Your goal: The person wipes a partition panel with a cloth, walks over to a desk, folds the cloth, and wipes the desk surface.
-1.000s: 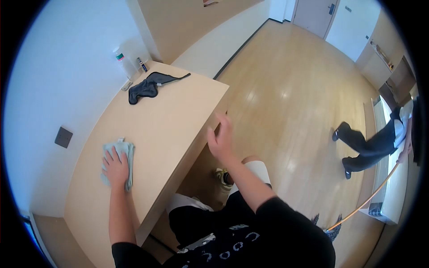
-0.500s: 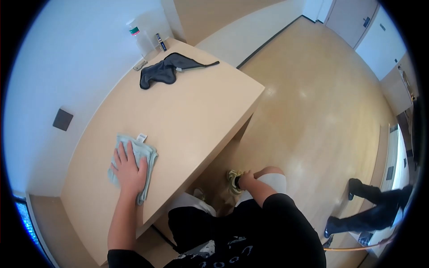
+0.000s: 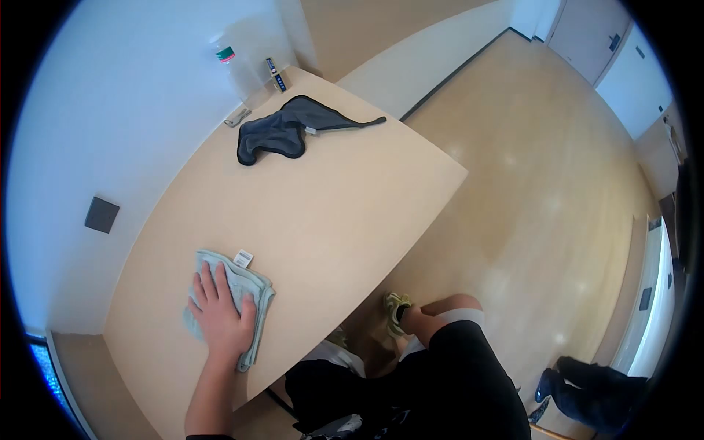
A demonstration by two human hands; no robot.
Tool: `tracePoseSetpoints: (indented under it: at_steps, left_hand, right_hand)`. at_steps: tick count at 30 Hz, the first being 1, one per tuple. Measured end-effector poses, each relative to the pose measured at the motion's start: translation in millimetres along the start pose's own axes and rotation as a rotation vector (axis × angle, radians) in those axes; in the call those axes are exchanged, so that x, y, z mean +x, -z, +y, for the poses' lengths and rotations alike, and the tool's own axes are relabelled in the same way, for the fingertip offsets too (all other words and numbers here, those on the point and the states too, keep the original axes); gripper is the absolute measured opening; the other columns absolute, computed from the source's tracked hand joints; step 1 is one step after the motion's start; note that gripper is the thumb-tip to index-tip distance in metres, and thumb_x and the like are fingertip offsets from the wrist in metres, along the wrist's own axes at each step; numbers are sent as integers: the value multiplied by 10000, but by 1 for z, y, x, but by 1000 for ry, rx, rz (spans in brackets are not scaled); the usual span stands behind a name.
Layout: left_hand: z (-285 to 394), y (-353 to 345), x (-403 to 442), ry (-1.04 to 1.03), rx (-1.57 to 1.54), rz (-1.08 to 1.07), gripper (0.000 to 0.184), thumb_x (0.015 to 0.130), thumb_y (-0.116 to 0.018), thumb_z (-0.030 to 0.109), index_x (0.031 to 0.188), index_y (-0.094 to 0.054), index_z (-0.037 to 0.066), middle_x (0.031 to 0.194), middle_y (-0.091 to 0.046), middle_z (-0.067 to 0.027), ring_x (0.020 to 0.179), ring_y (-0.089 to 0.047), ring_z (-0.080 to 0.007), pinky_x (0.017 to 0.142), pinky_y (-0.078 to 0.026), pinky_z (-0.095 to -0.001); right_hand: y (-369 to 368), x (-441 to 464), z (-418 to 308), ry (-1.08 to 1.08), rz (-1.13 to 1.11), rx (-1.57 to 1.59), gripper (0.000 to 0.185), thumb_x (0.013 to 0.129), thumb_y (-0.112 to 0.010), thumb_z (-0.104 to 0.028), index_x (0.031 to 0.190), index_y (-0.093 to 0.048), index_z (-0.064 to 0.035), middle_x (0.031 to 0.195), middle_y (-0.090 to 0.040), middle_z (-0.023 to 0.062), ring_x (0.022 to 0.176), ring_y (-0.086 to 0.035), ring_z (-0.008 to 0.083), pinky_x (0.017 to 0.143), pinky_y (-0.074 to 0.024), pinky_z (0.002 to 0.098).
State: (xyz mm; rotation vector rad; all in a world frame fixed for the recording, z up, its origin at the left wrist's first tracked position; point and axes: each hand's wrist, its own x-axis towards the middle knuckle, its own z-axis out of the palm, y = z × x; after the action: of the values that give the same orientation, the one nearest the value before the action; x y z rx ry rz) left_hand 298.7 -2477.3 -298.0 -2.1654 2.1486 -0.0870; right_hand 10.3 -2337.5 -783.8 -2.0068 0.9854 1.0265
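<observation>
My left hand (image 3: pixel 226 315) lies flat on a folded pale green cloth (image 3: pixel 257 288), fingers spread, pressing it to the light wooden desk (image 3: pixel 330 220). The cloth's white tag sticks out beyond the fingertips. A dark grey cloth with black edging (image 3: pixel 275 136) lies crumpled near the desk's far end. My right hand cannot be made out; only its black sleeve (image 3: pixel 469 359) shows at my right side.
A clear bottle (image 3: pixel 233 70), a small dark blue tube (image 3: pixel 276 75) and a small metallic item (image 3: pixel 237 117) stand or lie by the wall. A person's dark-trousered legs (image 3: pixel 594 392) and part of a pole (image 3: pixel 550 433) are at lower right.
The view has shifted, and the desk fills more of it. My right hand has dropped from beside the desk edge out of sight. The other person appears lower at the right.
</observation>
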Motion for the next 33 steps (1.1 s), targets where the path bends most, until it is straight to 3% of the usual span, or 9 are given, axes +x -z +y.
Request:
tracePoseSetpoints:
  at_steps: [3,7,11,14,20,23,26,29,33]
  left_hand:
    - [0,0,-1,5,6,-1,783,881,-583,379,1550,-336,57,1641,-247,-216,1510,-203,-458,1151,-153,-702]
    - [0,2,-5,-6,-14,7,785,882,-584,400,1546,-345,56,1639,-250,-217,1512,-201,-451,1156,-149,-697]
    - [2,3,-6,2,-26,9,784,885,-584,410,1543,-350,53,1637,-255,-218,1512,-202,-447,1156,-147,-696]
    - [2,3,-6,-6,-30,21,783,883,-587,412,1539,-357,52,1635,-259,-216,1510,-206,-448,1154,-151,-697]
    - [6,5,-6,16,-36,13,773,895,-574,429,1537,-368,50,1638,-260,-211,1509,-212,-448,1153,-153,-699]
    - [6,3,-7,21,-26,10,770,909,-557,454,1544,-370,62,1645,-257,-210,1512,-212,-443,1156,-151,-699]
    - [8,6,-9,38,-34,6,773,919,-543,480,1554,-366,77,1649,-257,-207,1519,-204,-437,1160,-151,-695]
    - [10,9,-12,49,-43,4,767,927,-529,496,1560,-365,93,1654,-257,-200,1523,-201,-432,1164,-148,-693]
    - [9,10,-14,56,-47,14,762,937,-509,520,1564,-364,112,1658,-256,-189,1524,-201,-428,1168,-146,-695]
  right_hand:
    - [16,-32,-3,-6,121,27,396,923,-640,-389,1275,-715,-225,1305,-687,49,1230,-630,283,926,-465,525]
    - [24,-30,-12,-138,6,111,379,924,-635,-372,1260,-722,-220,1294,-690,36,1223,-633,288,908,-465,543]
    - [16,-22,-15,-141,-48,-65,370,944,-617,-372,1260,-722,-211,1288,-686,18,1206,-637,297,934,-452,580]
    - [3,-33,-7,-181,76,55,389,946,-622,-377,1280,-711,-198,1292,-687,30,1217,-635,309,974,-439,604]
    - [7,1,-9,-392,-467,-138,489,990,-518,-399,1416,-614,-180,1495,-557,51,1374,-516,330,1030,-372,684]
    - [9,-39,-10,-242,7,17,440,951,-575,-435,1277,-705,-170,1361,-665,49,1273,-615,319,1020,-409,651]
    - [43,-78,-11,-107,91,273,426,952,-553,-398,1248,-712,-136,1280,-703,98,1194,-658,357,986,-461,632]
    - [75,-119,-19,-46,320,501,380,942,-568,-342,1186,-710,-88,1153,-725,179,1073,-689,396,914,-526,559]
    - [76,-132,-20,9,742,799,309,937,-598,-340,1027,-697,-61,1050,-704,224,963,-680,423,790,-547,495]
